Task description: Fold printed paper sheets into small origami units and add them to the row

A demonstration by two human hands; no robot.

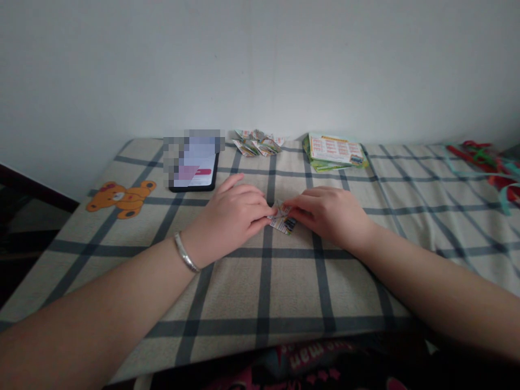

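A small piece of printed paper (283,222), folded and angular in outline, lies on the checked cloth between my hands. My left hand (239,210), with a silver bracelet at the wrist, pinches its left side between thumb and fingers. From the right, my right hand (331,214) grips the upper right edge with its fingertips. Part of the paper is hidden under the fingers. Beyond my hands, several folded paper pieces (257,145) stand by the wall. To their right is a stack of printed cards (335,150) with calendar grids on the top one.
A phone (200,170) with its screen lit, partly blurred out, lies at the back left. Near it is an orange bear cutout (121,199). Red, green and pale blue ribbons (489,168) lie at the far right. The checked tablecloth (227,292) meets a white wall (260,65).
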